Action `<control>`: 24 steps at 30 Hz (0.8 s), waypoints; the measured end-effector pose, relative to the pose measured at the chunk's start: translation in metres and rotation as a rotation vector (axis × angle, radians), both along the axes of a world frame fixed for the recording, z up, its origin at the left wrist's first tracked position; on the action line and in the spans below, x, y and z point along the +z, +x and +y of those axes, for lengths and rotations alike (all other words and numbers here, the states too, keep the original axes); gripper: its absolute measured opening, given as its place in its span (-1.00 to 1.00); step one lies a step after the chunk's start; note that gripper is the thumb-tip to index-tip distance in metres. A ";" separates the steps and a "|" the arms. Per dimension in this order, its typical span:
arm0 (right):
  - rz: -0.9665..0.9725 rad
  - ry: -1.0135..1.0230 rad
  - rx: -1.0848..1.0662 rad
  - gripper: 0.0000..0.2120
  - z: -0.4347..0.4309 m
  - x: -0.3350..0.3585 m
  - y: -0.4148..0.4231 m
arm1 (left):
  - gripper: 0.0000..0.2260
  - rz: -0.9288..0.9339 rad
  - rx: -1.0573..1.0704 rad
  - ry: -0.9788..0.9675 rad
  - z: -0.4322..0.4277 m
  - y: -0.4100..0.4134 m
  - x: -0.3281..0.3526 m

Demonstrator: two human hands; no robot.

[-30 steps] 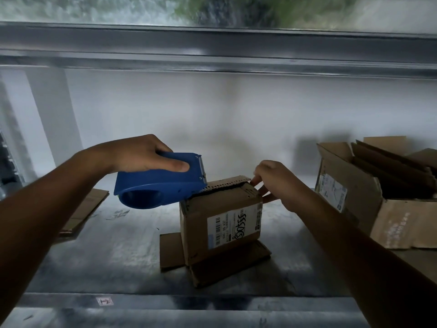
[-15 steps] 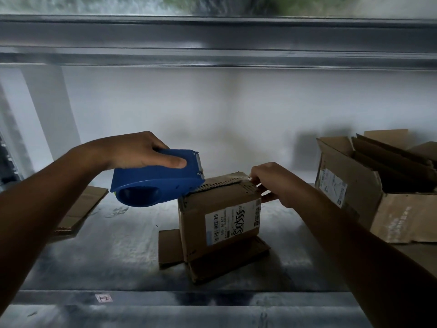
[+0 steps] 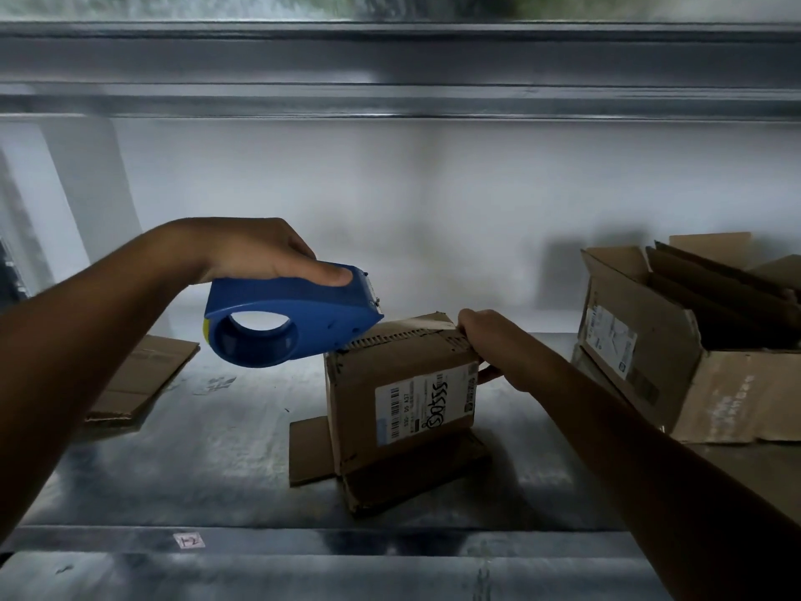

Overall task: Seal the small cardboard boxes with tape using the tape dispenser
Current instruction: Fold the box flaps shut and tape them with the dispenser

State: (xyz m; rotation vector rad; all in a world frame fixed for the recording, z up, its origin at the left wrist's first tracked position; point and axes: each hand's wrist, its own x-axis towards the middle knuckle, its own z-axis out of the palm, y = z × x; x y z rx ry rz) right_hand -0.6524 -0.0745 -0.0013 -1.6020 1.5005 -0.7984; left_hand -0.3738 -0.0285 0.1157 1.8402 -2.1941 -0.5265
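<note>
left hand (image 3: 255,253) wrapped around smooth blue plastic tape dispenser (image 3: 290,316), nose on box top | right hand (image 3: 490,340) gripped far top corner of small box (image 3: 403,392) | rough brown cardboard, on shiny metal shelf (image 3: 216,448)

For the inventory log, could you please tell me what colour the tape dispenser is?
The tape dispenser is blue, shown in the head view.
</note>
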 end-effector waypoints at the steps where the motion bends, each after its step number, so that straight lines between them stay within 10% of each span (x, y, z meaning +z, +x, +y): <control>1: 0.012 -0.007 0.003 -0.69 0.000 -0.001 0.001 | -0.47 -0.004 0.005 0.015 0.001 0.000 0.000; 18: 0.541 -0.315 0.048 -0.86 -0.008 0.000 -0.010 | -0.41 0.034 0.056 0.019 0.013 0.001 -0.010; 24: 0.571 -0.797 0.035 -0.63 -0.002 0.009 -0.008 | -0.45 0.064 0.077 0.006 0.015 0.004 -0.013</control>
